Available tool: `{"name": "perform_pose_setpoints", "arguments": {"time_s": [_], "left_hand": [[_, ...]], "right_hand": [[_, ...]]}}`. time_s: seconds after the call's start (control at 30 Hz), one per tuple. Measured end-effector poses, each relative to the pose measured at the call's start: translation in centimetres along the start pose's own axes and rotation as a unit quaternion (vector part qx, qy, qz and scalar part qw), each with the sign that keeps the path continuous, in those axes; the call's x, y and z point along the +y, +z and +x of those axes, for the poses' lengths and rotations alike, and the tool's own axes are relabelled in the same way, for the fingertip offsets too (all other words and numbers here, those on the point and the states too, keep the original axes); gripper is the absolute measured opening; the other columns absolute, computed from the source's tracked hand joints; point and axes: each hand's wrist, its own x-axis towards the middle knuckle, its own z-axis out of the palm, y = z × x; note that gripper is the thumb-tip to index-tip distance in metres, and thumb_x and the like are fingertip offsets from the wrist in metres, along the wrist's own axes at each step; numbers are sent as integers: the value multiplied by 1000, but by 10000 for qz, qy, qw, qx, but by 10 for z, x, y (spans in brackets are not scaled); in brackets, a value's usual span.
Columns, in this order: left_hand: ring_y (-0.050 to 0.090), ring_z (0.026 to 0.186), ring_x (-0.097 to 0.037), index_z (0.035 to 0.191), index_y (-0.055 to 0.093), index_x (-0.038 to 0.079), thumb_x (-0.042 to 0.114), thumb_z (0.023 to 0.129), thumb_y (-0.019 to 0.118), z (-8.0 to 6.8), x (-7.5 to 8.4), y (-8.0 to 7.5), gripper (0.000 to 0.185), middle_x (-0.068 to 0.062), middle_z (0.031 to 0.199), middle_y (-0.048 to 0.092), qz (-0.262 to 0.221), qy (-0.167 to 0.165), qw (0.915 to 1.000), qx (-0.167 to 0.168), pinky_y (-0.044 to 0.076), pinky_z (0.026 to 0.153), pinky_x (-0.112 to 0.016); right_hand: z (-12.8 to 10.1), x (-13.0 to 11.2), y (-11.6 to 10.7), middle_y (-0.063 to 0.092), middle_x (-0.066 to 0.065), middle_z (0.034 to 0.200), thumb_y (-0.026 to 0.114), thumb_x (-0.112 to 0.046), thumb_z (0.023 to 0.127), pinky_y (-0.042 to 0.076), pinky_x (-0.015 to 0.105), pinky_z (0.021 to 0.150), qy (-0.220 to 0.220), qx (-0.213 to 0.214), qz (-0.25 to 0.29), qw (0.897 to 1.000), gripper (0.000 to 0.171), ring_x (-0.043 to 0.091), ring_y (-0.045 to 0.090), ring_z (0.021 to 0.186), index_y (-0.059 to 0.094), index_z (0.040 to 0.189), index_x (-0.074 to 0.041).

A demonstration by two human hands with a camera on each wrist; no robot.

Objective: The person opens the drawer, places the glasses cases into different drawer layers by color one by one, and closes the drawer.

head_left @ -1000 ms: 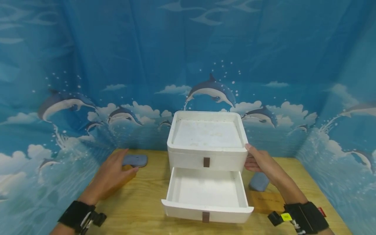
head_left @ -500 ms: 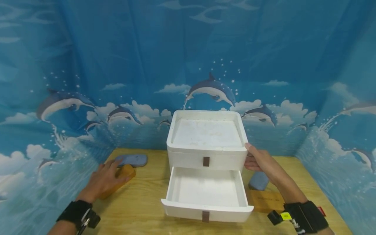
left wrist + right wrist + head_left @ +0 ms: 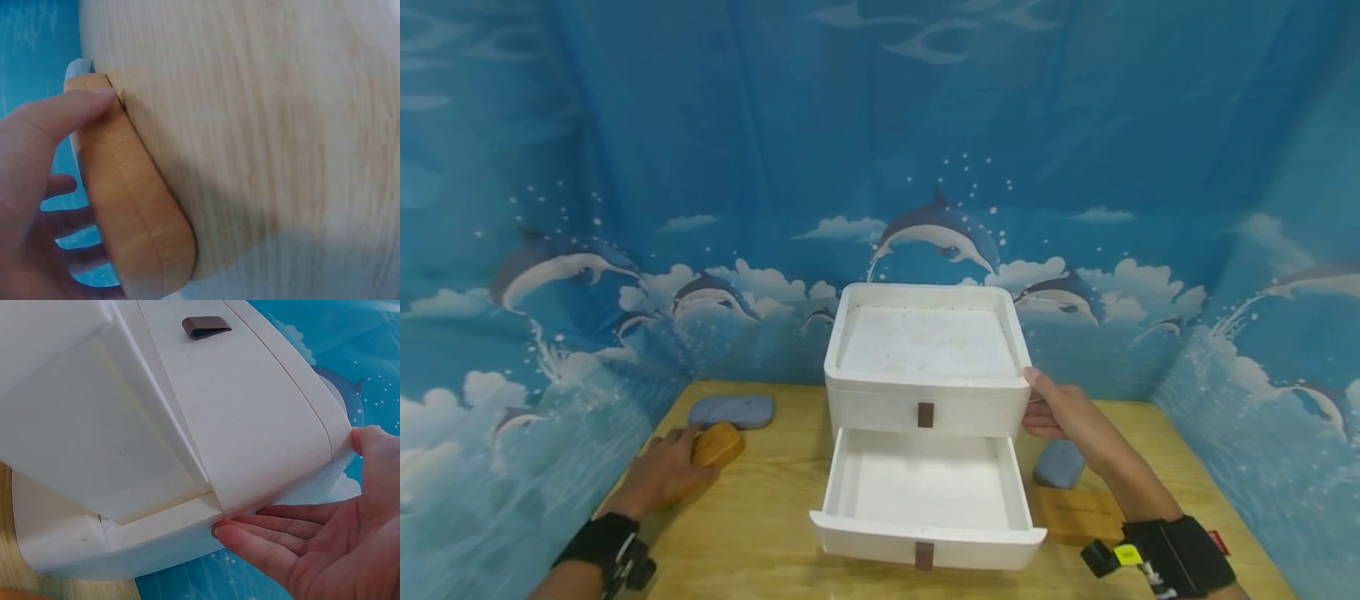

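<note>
At the left of the table, my left hand (image 3: 658,473) grips an orange glasses case (image 3: 720,444). In the left wrist view the thumb lies across one side of the case (image 3: 140,206), with the fingers on the opposite side. A white drawer cabinet (image 3: 876,408) stands in the middle, its lower drawer (image 3: 925,487) pulled out with nothing in it and its upper one closed. My right hand (image 3: 1067,417) touches the cabinet's right side. Its thumb meets the top rim and its extended fingers lie along the side wall, as the right wrist view shows.
Behind the orange case lies a grey-blue case (image 3: 733,410). A grey-blue item (image 3: 1060,463) and an orange-brown box (image 3: 1078,515) sit right of the cabinet, partly under my right forearm. A dolphin-print curtain (image 3: 880,125) encloses the wooden table (image 3: 775,517).
My left hand has come back and down from beside the grey-blue case onto the orange glasses case and now grips it. The right hand and the cabinet have stayed put.
</note>
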Motion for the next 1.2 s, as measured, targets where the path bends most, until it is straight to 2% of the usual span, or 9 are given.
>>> {"name": "perform_pose_setpoints", "arguments": {"time_s": [0.1, 0.23, 0.4, 0.57, 0.7, 0.93, 1.03, 1.2], "left_hand": [[53, 113, -61, 155, 36, -5, 69, 85, 71, 3, -1, 4, 107, -41, 136, 51, -16, -39, 10000, -67, 49, 80, -72], [59, 110, -57, 151, 40, -9, 68, 86, 71, 4, -3, 7, 105, -39, 130, 56, -57, 6, 10000, 17, 52, 78, -66], [69, 99, -43, 141, 51, -13, 62, 86, 74, 4, -6, 7, 96, -32, 120, 65, -265, 111, 9995, 102, 56, 76, -56], [69, 89, -33, 136, 55, -12, 56, 88, 75, 5, -6, 6, 85, -26, 112, 68, -333, 271, 9989, 176, 54, 71, -50], [69, 90, -34, 137, 56, -11, 56, 88, 75, 4, -6, 3, 85, -26, 113, 68, -242, 244, 9993, 167, 54, 70, -51], [68, 105, -46, 142, 55, -8, 62, 86, 75, -4, -3, 1, 92, -33, 128, 64, -170, 249, 9994, 185, 55, 80, -59], [69, 101, -41, 141, 57, -5, 63, 85, 75, -10, 3, -1, 90, -28, 124, 67, -251, 439, 9982, 316, 55, 78, -56], [69, 96, -27, 141, 58, 0, 65, 87, 72, -21, 23, -8, 86, -17, 120, 71, -296, 1098, 9911, 694, 53, 74, -46]], "right_hand": [[-1, 0, 0, 60, 32, 141, 36, -69, 104, 61, 40, 93, 12, 11, -32, 10000, 92, 35, 72, 120, 43, 151, 10], [-1, 0, 0, 60, 32, 141, 35, -69, 104, 61, 40, 93, 29, 23, -36, 10000, 92, 35, 72, 120, 43, 151, 10], [-1, -3, -1, 62, 32, 140, 36, -68, 105, 61, 40, 93, 5, 37, -11, 10000, 91, 34, 72, 119, 43, 151, 10], [0, -4, -2, 61, 31, 140, 37, -69, 104, 61, 40, 93, -23, 30, 6, 10000, 92, 34, 72, 120, 43, 151, 10], [1, -4, -2, 60, 32, 141, 37, -69, 104, 61, 41, 94, -47, -15, 47, 10000, 92, 35, 71, 121, 43, 151, 10], [1, -2, -1, 61, 33, 140, 35, -67, 106, 61, 40, 93, -9, -61, 95, 9999, 91, 35, 72, 119, 43, 150, 12], [1, -1, -1, 61, 33, 140, 34, -66, 106, 61, 41, 93, -33, -68, 96, 9999, 90, 36, 71, 119, 43, 150, 13], [1, -1, -2, 61, 33, 139, 33, -65, 107, 61, 41, 92, -9, -64, 66, 10000, 90, 37, 71, 119, 43, 149, 14]]}}
